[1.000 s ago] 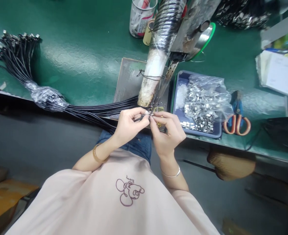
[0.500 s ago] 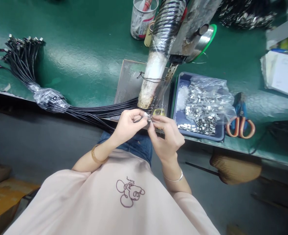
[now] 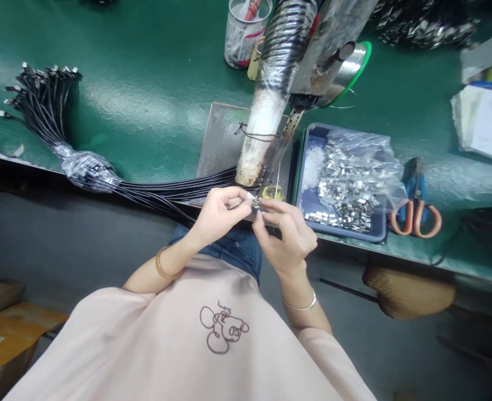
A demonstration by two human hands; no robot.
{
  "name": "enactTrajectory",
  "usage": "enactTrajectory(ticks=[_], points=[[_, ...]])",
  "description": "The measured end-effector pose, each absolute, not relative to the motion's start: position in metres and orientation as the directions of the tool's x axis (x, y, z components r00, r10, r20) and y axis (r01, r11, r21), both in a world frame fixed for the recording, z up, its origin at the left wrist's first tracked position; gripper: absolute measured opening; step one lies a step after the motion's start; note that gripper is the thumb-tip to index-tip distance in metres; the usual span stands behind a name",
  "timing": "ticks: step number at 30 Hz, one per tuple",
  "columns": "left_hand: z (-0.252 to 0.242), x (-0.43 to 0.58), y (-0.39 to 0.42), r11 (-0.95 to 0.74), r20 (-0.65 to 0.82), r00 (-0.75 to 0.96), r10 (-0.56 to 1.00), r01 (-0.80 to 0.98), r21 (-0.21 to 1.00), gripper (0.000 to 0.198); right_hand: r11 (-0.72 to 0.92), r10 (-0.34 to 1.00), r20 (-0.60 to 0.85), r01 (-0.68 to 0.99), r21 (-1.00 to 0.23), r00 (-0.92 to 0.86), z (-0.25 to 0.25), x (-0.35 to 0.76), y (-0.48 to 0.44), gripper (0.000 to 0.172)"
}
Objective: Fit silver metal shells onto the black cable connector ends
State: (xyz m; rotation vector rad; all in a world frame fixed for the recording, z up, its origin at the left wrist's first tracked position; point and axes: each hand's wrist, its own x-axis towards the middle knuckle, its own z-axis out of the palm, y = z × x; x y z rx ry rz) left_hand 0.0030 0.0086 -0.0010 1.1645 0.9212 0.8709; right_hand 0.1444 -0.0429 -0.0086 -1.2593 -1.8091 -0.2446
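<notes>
My left hand (image 3: 223,214) is closed in a pinch at the bench edge, and what lies inside its fingers is mostly hidden. Facing it, my right hand (image 3: 288,233) pinches with thumb and forefinger. A tiny metal connector (image 3: 256,204) shows between the fingertips of both hands. Behind the left hand, a bundle of black cables (image 3: 162,191) runs along the edge, its near ends beneath a white-wrapped pipe (image 3: 257,142). Right of my right hand, a blue tray (image 3: 337,232) holds many small metal connector shells (image 3: 356,214), some in a clear plastic bag (image 3: 366,150).
Orange-handled scissors (image 3: 415,218) lie right of the tray. A solder wire spool (image 3: 352,69) with a green rim sits behind a metal stand (image 3: 333,42). A yellow sponge-like piece (image 3: 273,192) is beside the pipe's mouth. A clear cup (image 3: 246,39) stands at the back; papers (image 3: 486,122) lie far right.
The view has shifted slightly, moving the bench items a little. My hands stay together at the same spot, with the right fingertips a touch lower and more of the metal piece showing.
</notes>
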Motion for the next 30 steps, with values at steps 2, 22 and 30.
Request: enactTrajectory(ticks=[2, 22, 30], points=[[-0.001, 0.003, 0.008, 0.176, -0.134, 0.379, 0.916, -0.079, 0.981, 0.020, 0.467, 0.654, 0.751, 0.828, -0.311, -0.086, -0.009, 0.145, -0.044, 0.021], [-0.003, -0.006, -0.002, 0.155, -0.101, 0.449, 0.888, -0.084, 0.984, 0.024, 0.366, 0.671, 0.653, 0.609, -0.704, 0.352, -0.006, 0.156, -0.061, 0.010], [-0.005, 0.003, 0.002, 0.062, -0.043, 0.358, 0.933, -0.041, 0.997, 0.017, 0.437, 0.699, 0.715, 0.796, -0.419, -0.007, -0.012, 0.145, -0.045, 0.018]])
